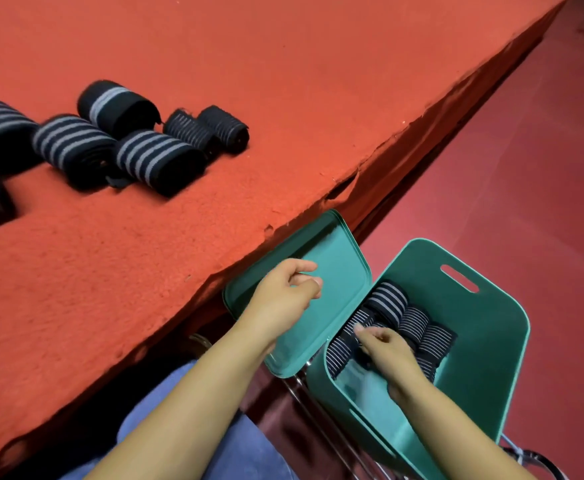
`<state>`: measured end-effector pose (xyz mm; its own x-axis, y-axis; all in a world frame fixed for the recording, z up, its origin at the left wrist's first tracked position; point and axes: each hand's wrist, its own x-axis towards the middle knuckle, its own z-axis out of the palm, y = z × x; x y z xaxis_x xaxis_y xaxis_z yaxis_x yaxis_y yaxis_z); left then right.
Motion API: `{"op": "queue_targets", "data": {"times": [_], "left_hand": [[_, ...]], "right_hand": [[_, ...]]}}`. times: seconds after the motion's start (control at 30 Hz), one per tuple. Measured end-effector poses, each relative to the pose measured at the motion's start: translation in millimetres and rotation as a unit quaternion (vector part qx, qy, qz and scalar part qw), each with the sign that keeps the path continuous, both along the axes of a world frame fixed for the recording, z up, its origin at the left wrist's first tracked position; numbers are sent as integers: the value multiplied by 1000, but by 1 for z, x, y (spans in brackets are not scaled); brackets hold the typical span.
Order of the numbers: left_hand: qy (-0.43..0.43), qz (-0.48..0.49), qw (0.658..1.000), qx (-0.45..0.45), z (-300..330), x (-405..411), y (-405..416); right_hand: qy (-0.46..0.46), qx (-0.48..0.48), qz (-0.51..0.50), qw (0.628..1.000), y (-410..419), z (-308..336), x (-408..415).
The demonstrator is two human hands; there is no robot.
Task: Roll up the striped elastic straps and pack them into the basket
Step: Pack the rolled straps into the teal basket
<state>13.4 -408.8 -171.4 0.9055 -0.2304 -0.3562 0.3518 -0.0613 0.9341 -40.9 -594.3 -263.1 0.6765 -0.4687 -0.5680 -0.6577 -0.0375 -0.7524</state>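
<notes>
A teal basket [484, 341] stands tilted at my right, below the table edge. Several rolled black straps with grey stripes [387, 299] lie packed in it. My right hand [384, 348] reaches inside and its thumb and fingers pinch a thin-striped roll [354, 322] in the left row. My left hand [283, 292] hovers over the teal lid [332, 258], fingers loosely curled and holding nothing. Several more rolled striped straps [159, 157] lie on the red table at the upper left, one cut off by the frame's left edge.
The red felt table [283, 81] has a frayed front edge running diagonally above the lid. The basket rests on a metal frame [318, 403]. Dark red floor [526, 150] lies to the right. My blue-clad lap [186, 427] is at the bottom.
</notes>
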Motion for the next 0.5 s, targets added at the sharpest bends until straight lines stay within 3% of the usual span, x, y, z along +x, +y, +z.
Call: {"op": "queue_targets", "data": {"times": [0.1, 0.23, 0.3, 0.5], "left_hand": [[-11, 37, 999, -33, 18, 12, 17], [-28, 122, 988, -86, 41, 32, 49], [-45, 177, 977, -108, 53, 43, 73], [-53, 309, 941, -132, 70, 68, 133]], "right_hand": [[-146, -99, 6, 984, 21, 55, 23], [-303, -193, 50, 932, 61, 106, 77], [-325, -172, 93, 925, 85, 120, 111], [-265, -185, 244, 914, 158, 133, 206]]}}
